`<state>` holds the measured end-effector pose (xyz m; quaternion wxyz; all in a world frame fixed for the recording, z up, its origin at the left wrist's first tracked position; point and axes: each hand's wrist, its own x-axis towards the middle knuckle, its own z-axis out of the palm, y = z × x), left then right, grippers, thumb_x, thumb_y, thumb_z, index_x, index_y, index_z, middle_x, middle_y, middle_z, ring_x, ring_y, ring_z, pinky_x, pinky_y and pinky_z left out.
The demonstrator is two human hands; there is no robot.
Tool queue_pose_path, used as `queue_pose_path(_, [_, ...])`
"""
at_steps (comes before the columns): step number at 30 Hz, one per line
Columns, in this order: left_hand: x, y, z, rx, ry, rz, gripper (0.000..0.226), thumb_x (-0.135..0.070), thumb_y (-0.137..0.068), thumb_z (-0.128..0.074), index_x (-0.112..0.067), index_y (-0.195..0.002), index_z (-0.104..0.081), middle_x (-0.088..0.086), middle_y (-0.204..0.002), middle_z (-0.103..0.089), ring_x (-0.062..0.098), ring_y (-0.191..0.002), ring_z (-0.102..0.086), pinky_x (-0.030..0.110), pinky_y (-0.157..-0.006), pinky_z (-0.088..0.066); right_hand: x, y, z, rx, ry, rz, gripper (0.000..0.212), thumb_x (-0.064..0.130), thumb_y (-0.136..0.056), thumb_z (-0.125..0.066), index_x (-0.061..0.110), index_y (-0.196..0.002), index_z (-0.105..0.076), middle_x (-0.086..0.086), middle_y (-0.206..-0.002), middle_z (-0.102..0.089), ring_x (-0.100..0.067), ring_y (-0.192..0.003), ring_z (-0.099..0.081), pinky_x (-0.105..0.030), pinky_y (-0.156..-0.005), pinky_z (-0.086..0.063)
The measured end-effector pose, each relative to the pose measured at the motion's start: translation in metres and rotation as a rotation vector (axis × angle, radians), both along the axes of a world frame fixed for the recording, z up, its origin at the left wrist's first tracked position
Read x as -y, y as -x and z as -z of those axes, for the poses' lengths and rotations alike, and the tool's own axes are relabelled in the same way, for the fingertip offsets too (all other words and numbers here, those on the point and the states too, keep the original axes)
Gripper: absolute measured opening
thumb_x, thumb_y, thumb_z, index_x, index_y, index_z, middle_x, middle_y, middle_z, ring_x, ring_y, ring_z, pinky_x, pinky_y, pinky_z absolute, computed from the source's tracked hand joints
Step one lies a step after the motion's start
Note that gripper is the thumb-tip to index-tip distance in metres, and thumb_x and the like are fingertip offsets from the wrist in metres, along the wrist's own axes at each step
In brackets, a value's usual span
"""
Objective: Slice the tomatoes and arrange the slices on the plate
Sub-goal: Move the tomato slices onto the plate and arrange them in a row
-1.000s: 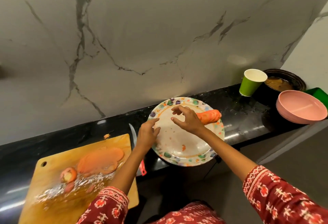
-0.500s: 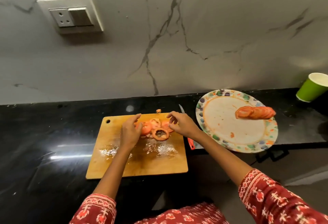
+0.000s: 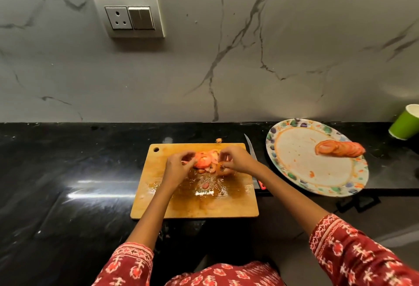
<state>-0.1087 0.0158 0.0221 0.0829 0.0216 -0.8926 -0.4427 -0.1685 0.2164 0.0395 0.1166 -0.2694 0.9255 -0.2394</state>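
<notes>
So both hands, left hand (image 3: 175, 167) and right hand (image 3: 235, 161), pinch the tomato slices (image 3: 205, 159) together on the cutting board (image 3: 195, 204); another sliced row (image 3: 340, 149) sits on the plate (image 3: 317, 183).

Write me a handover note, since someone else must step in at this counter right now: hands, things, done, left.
Left hand and right hand: both gather the loose red tomato slices on the wooden cutting board.
Red-handled knife lies on the counter between board and flowered round plate.
Done: one overlapping row of tomato slices sits on the plate.
Left: carry the board's slices over and arrange them.
</notes>
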Motion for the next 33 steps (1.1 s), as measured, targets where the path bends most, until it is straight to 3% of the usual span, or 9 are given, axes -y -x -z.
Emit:
queue_pose_path(2, [-0.002,0.003,-0.005,0.033,-0.02,0.108,0.029,-0.014,-0.079,-0.071,-0.01,-0.108,-0.067,0.006,-0.103,-0.069,0.011,-0.091,-0.062,0.014,-0.075,-0.05,0.005,0.002,-0.014,0.016,0.059,-0.016,0.015,0.009,-0.082,-0.069,0.006,-0.097,-0.068,-0.005,-0.094,-0.064,-0.01,-0.081,-0.054,-0.009,-0.063,-0.037])
queue_pose_path(7, [0.001,0.009,-0.015,0.022,-0.043,0.166,0.02,-0.01,-0.078,-0.071,-0.009,-0.098,-0.07,0.005,-0.092,-0.069,0.004,-0.082,-0.061,0.009,-0.069,-0.049,0.025,0.008,-0.037,0.063,0.131,-0.064,0.015,0.009,-0.083,-0.069,0.006,-0.098,-0.066,-0.001,-0.091,-0.058,-0.002,-0.073,-0.051,-0.01,-0.063,-0.04])
queue_pose_path(12, [0.022,0.006,-0.014,-0.087,-0.028,-0.018,0.018,-0.01,-0.082,-0.067,-0.008,-0.1,-0.07,0.0,-0.092,-0.066,0.01,-0.087,-0.061,0.013,-0.074,-0.047,0.043,0.014,-0.031,-0.011,0.221,0.064,0.021,0.017,-0.086,-0.066,0.008,-0.105,-0.063,-0.009,-0.104,-0.064,-0.014,-0.093,-0.059,-0.022,-0.078,-0.048])
queue_pose_path(14, [0.037,0.004,-0.013,-0.143,-0.005,-0.097,0.016,-0.01,-0.082,-0.069,-0.007,-0.098,-0.071,0.004,-0.091,-0.068,0.011,-0.084,-0.061,0.015,-0.072,-0.049,0.051,0.015,-0.025,-0.035,0.165,0.115,0.022,0.02,-0.088,-0.064,0.007,-0.107,-0.063,-0.009,-0.105,-0.064,-0.019,-0.097,-0.06,-0.027,-0.08,-0.049])
queue_pose_path(18, [0.062,0.0,-0.013,-0.171,-0.023,-0.177,0.016,-0.009,-0.081,-0.069,-0.01,-0.097,-0.07,0.004,-0.078,-0.066,0.017,-0.07,-0.065,0.035,-0.066,-0.058,0.077,0.015,-0.007,-0.04,-0.112,0.096,0.027,0.025,-0.088,-0.062,0.009,-0.11,-0.06,-0.008,-0.109,-0.064,-0.023,-0.102,-0.06,-0.033,-0.08,-0.048])
queue_pose_path(23, [0.068,-0.001,-0.014,-0.165,-0.023,-0.214,0.011,-0.01,-0.082,-0.068,-0.013,-0.092,-0.068,-0.001,-0.076,-0.063,0.016,-0.07,-0.064,0.03,-0.064,-0.057,0.098,0.013,0.003,-0.018,-0.217,0.136,0.026,0.015,-0.086,-0.061,0.008,-0.111,-0.06,-0.01,-0.111,-0.063,-0.024,-0.102,-0.06,-0.033,-0.08,-0.05])
queue_pose_path(28, [0.068,-0.002,-0.009,-0.154,-0.029,-0.204,0.009,-0.006,-0.081,-0.068,-0.01,-0.089,-0.067,0.002,-0.08,-0.065,0.014,-0.071,-0.062,0.023,-0.064,-0.054,0.092,0.024,0.0,0.136,-0.031,0.15,0.016,0.009,-0.083,-0.067,0.005,-0.098,-0.068,-0.008,-0.104,-0.066,-0.018,-0.093,-0.06,-0.029,-0.076,-0.049])
queue_pose_path(33, [0.054,0.012,-0.011,-0.147,-0.057,-0.142,0.008,-0.007,-0.083,-0.065,-0.011,-0.09,-0.065,0.0,-0.081,-0.064,0.015,-0.074,-0.062,0.024,-0.066,-0.054,0.056,0.031,-0.021,0.36,0.264,0.234,0.004,0.011,-0.086,-0.066,0.011,-0.082,-0.065,0.0,-0.08,-0.06,-0.01,-0.072,-0.054,-0.019,-0.055,-0.043])
